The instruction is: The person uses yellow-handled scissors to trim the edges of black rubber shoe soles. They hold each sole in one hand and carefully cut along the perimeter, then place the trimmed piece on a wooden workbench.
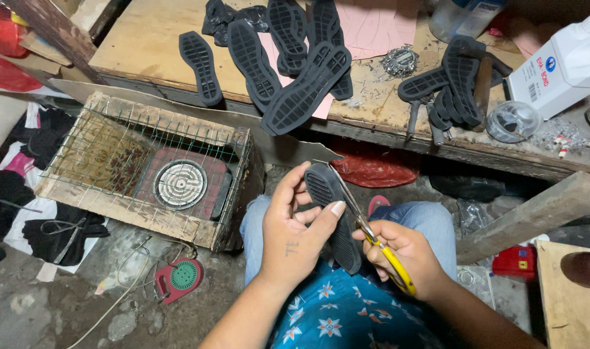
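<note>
The left hand (295,229) grips a black rubber shoe sole (330,210) over the lap (tread side showing), while the right hand (405,255), closed on yellow-handled scissors (372,236), has their blades at its edge.

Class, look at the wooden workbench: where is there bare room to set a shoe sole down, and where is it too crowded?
Bare wood shows on the workbench at its left end, left of the single sole. The middle is crowded with the overlapping pile of soles; the right end holds more soles, a white jug and scattered nails.
</note>
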`<action>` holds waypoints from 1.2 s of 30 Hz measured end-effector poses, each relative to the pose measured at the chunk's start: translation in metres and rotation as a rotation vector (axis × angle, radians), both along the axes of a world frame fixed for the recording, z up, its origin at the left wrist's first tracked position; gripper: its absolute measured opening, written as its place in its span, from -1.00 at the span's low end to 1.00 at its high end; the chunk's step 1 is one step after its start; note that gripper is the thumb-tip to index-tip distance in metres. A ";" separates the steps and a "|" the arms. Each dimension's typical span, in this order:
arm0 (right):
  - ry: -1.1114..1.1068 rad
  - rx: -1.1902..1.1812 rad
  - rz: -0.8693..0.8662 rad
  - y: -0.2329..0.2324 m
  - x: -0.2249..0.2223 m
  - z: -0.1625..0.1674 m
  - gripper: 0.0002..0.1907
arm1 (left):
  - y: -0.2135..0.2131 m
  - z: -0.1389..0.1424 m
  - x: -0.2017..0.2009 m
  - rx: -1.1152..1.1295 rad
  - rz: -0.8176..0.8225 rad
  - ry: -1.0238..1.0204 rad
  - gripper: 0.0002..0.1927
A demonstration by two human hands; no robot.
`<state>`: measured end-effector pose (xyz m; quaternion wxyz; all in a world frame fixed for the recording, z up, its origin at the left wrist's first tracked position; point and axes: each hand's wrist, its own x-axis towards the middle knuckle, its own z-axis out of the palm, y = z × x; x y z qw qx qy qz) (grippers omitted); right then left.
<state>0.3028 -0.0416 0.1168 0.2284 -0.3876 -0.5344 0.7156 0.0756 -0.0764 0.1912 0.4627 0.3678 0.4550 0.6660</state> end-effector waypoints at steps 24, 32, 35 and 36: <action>0.093 -0.117 -0.004 0.001 0.005 0.001 -0.58 | -0.005 0.018 -0.008 -0.036 0.049 0.359 -0.31; -0.018 -0.152 -0.057 0.000 0.010 0.003 -0.61 | -0.005 0.015 -0.010 0.015 0.086 0.476 -0.32; -0.006 -0.071 -0.008 0.001 0.011 0.003 -0.58 | -0.005 0.015 -0.011 0.047 0.084 0.490 -0.32; 0.023 0.003 0.037 0.001 0.010 0.003 -0.56 | -0.006 0.015 -0.012 0.057 0.082 0.495 -0.32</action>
